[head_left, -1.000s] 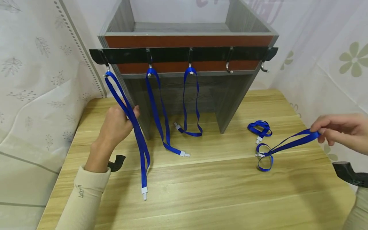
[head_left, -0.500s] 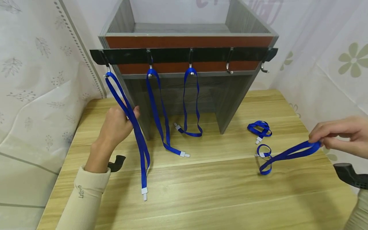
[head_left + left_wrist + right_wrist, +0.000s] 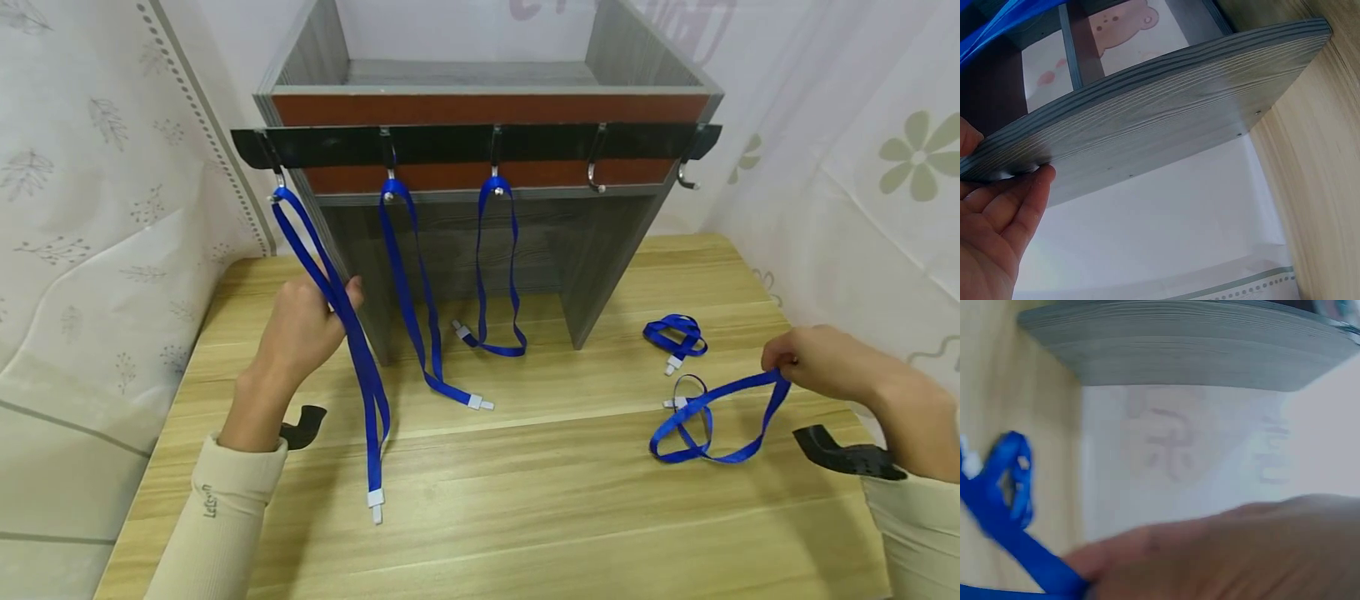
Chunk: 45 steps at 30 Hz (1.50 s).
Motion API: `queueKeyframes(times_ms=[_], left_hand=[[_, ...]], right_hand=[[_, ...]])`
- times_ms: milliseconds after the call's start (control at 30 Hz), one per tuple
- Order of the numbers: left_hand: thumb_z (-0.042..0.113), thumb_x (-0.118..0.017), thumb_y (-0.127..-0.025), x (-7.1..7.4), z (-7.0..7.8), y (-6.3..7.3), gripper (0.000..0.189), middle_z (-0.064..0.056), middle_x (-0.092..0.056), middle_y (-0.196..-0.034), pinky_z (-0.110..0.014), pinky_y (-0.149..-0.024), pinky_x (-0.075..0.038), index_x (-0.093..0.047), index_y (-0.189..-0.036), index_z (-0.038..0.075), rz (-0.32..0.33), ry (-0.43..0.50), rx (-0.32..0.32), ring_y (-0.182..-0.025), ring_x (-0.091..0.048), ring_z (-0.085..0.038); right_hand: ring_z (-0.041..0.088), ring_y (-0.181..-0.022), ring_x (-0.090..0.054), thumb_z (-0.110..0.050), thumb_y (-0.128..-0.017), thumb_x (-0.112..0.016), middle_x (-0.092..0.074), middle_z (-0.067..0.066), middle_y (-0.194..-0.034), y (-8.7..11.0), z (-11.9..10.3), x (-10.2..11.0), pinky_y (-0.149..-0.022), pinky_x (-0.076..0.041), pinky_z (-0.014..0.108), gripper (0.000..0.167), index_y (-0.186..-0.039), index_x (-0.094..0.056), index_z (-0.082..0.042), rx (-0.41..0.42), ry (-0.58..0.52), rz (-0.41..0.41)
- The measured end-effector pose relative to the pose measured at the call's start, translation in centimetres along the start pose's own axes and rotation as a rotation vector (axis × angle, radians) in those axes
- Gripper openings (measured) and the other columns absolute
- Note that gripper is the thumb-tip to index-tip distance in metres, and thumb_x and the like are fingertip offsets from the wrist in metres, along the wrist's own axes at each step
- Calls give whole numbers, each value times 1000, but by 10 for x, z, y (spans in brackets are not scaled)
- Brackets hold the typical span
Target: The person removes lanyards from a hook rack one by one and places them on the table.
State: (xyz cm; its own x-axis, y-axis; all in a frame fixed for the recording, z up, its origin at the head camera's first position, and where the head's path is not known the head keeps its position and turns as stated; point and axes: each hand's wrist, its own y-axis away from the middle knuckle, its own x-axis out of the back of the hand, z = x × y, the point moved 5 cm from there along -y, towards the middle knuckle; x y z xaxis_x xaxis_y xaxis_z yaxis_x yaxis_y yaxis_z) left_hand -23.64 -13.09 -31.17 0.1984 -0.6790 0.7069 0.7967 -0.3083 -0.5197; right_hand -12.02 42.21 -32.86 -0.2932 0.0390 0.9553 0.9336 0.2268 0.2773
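In the head view my left hand (image 3: 300, 329) grips the left side panel (image 3: 1147, 119) of a grey wooden rack, thumb on one face and fingers on the other in the left wrist view. A blue lanyard (image 3: 365, 358) hangs from the leftmost hook in front of that hand. My right hand (image 3: 832, 367) pinches the loop of another blue lanyard (image 3: 738, 457) at the right; its white clip (image 3: 678, 403) lies on the table. Behind that, a coiled blue lanyard (image 3: 678, 333) rests untouched. The right fingertips are partly hidden in the right wrist view.
A black rail (image 3: 442, 143) with several silver hooks crosses the rack's front. Two more blue lanyards, a second (image 3: 405, 308) and a third (image 3: 514, 283), hang from it. The two right hooks, including the rightmost hook (image 3: 686, 177), are bare. Patterned cloth (image 3: 90, 208) surrounds the wooden table (image 3: 525, 508).
My right hand has moved left and turned over, bringing the lanyard's loop closer to the table, where the strap now sags. The left hand and hanging lanyards have stayed put.
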Motion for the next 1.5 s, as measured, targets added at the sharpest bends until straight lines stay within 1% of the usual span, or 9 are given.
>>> queueKeyframes(times_ms=[100,233,400,633,833,967,1200,1300,1500], left_hand=[[12,-57,-96,-1,0,0,30,-4,-44,-60,-26,-49,-32,-46,-69,8,-1,2,2,-52,-41,-16],[13,-58,-96,-1,-1,1,32,-3,-44,-60,-26,-49,-32,-46,-67,8,2,2,6,-52,-41,-16],[13,-58,-96,-1,-1,1,33,-3,-44,-59,-25,-49,-31,-46,-66,9,4,0,4,-52,-41,-16],[11,-57,-96,1,0,0,32,-3,-41,-59,-26,-48,-31,-44,-66,9,21,-1,-12,-51,-39,-15],[11,-57,-96,1,0,0,33,-3,-39,-58,-27,-48,-30,-43,-66,9,22,-1,-13,-50,-38,-15],[11,-56,-96,0,0,0,32,-3,-40,-58,-27,-48,-31,-43,-67,8,14,4,-4,-50,-38,-16],[11,-57,-96,1,-1,0,29,-4,-42,-59,-26,-48,-31,-45,-70,7,22,1,-3,-51,-40,-17],[11,-57,-96,0,-1,0,29,-4,-42,-59,-26,-47,-31,-45,-70,7,22,1,-7,-51,-39,-16],[10,-57,-95,-1,-1,-1,30,-3,-41,-58,-27,-47,-31,-44,-68,8,26,0,-15,-50,-39,-17]], right_hand=[[16,-68,-56,8,-82,-59,-67,-1,-76,-8,1,-8,-63,-48,36,23,-78,-71,-11,-19,22,40],[29,-75,-65,11,-82,-56,-70,10,-82,-17,-2,-21,-67,-53,45,22,-83,-73,-3,-27,13,66],[38,-82,-68,15,-82,-56,-71,15,-86,-25,-14,-42,-69,-55,45,22,-86,-74,2,41,-28,78],[24,-79,-67,8,-79,-74,-68,3,-89,-28,-40,-70,-66,-55,33,16,-89,-74,-4,177,-123,84],[18,-80,-66,-2,-81,-77,-69,2,-90,-29,-47,-79,-67,-54,29,17,-97,-72,-4,182,-183,52],[19,-82,-69,-5,-84,-76,-72,2,-92,-27,-45,-76,-69,-55,30,23,-106,-72,-1,163,-176,74],[17,-74,-67,-6,-85,-74,-72,-2,-85,-23,-39,-49,-63,-54,35,7,-92,-75,-8,146,-81,299],[17,-71,-66,-7,-85,-75,-71,-1,-82,-20,-38,-38,-61,-52,35,5,-90,-74,-8,117,-58,352],[13,-67,-63,-11,-85,-76,-69,-4,-76,-18,-45,-19,-59,-50,32,3,-86,-73,-10,115,-36,448]])
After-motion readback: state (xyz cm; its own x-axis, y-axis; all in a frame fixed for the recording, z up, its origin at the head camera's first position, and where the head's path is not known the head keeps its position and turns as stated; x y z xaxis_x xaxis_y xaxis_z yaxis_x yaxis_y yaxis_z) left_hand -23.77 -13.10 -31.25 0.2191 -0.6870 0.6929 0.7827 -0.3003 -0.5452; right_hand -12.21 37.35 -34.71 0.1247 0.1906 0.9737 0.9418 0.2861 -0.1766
